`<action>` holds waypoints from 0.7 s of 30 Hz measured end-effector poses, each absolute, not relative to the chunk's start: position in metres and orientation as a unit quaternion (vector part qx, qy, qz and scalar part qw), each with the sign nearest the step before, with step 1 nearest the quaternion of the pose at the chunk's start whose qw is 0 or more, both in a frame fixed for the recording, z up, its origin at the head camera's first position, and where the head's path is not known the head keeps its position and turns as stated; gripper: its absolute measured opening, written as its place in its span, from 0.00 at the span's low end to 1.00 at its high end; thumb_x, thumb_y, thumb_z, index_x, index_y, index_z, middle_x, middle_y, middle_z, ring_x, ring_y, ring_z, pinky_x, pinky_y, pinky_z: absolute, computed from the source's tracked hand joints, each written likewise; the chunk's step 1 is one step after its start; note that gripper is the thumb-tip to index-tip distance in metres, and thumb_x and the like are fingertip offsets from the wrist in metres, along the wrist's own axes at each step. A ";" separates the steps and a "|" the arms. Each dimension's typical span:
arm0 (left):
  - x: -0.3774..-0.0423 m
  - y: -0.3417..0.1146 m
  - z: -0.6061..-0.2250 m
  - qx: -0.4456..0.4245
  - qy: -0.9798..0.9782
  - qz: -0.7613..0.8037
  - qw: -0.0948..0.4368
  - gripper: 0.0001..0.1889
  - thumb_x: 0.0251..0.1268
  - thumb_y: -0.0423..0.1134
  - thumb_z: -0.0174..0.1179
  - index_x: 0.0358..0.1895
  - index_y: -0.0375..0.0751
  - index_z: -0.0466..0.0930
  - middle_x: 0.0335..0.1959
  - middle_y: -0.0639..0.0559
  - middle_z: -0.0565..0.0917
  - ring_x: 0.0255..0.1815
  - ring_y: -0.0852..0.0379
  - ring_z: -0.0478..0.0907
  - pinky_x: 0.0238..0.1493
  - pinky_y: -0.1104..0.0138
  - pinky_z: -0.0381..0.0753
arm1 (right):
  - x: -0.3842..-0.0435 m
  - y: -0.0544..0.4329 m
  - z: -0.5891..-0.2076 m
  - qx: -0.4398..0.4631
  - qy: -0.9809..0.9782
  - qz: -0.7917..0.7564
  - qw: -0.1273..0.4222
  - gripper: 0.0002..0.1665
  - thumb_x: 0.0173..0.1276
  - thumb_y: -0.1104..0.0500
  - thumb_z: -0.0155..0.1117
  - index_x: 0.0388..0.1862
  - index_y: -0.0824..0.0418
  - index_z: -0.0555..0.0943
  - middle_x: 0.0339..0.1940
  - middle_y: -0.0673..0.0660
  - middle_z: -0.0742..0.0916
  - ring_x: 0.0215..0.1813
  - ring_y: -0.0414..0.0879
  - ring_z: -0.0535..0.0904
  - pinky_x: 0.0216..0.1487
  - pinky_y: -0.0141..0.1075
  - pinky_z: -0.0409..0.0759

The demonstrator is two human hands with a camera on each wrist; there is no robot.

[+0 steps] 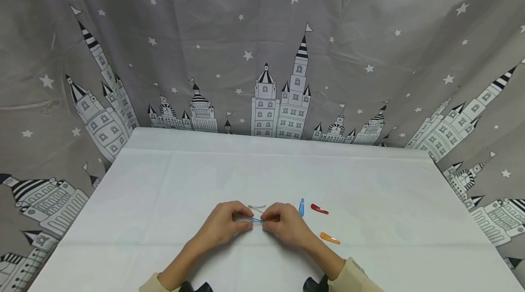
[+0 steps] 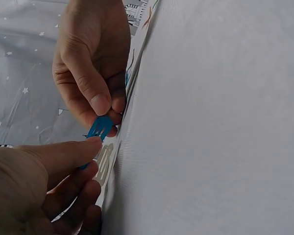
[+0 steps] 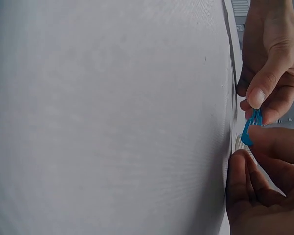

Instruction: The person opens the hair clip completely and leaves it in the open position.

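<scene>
A blue snap hair clip (image 1: 257,220) is held between both hands at the near middle of the table. My left hand (image 1: 224,222) pinches one end between thumb and fingers. The other end is pinched by my right hand (image 1: 288,224). In the left wrist view the slotted body of the blue clip (image 2: 101,127) shows between the two thumbs, its ends covered by fingers. The right wrist view shows it as splayed blue strips (image 3: 247,136). Just beyond the hands lies a pale hair clip (image 1: 256,206), also visible below the blue one in the left wrist view.
Right of my right hand lie a second blue hair clip (image 1: 301,207), a red hair clip (image 1: 319,209) and an orange hair clip (image 1: 330,238). A white cloth covers the table (image 1: 184,173). Behind it hangs a grey curtain (image 1: 229,46) with castles and stars.
</scene>
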State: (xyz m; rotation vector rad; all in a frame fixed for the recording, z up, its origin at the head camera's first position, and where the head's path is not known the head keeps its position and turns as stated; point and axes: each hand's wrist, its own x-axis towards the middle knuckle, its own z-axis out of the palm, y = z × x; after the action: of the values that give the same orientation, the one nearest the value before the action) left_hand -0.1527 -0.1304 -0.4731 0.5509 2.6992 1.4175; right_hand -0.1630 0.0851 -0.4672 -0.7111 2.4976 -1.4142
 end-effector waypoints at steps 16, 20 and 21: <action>-0.150 -0.130 -0.471 0.184 0.887 0.422 0.019 0.11 0.50 0.35 0.75 0.39 0.43 0.88 0.38 0.59 0.84 0.37 0.60 0.75 0.40 0.66 0.74 | -0.162 0.084 -0.471 -0.239 0.852 -0.461 0.071 0.06 0.62 0.72 0.68 0.32 0.62 0.86 0.32 0.49 0.82 0.33 0.38 0.74 0.35 0.31 0.75; -0.149 -0.130 -0.470 0.182 0.892 0.412 0.021 0.11 0.50 0.34 0.75 0.39 0.42 0.88 0.38 0.59 0.84 0.37 0.60 0.73 0.40 0.65 0.73 | -0.162 0.083 -0.474 -0.233 0.856 -0.456 0.071 0.07 0.62 0.72 0.68 0.31 0.61 0.86 0.31 0.46 0.81 0.33 0.37 0.74 0.35 0.30 0.75; -0.148 -0.129 -0.469 0.182 0.894 0.409 0.021 0.11 0.50 0.34 0.75 0.39 0.42 0.88 0.39 0.58 0.84 0.37 0.60 0.73 0.40 0.65 0.73 | -0.162 0.083 -0.475 -0.233 0.856 -0.455 0.072 0.07 0.62 0.72 0.68 0.31 0.60 0.86 0.31 0.46 0.81 0.33 0.37 0.74 0.35 0.30 0.75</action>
State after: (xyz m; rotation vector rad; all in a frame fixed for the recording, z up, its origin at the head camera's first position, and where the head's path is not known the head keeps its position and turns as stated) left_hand -0.1482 -0.1294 -0.4694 0.5645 2.7724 1.2680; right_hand -0.1619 0.0826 -0.4746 -0.7001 2.5743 -1.3687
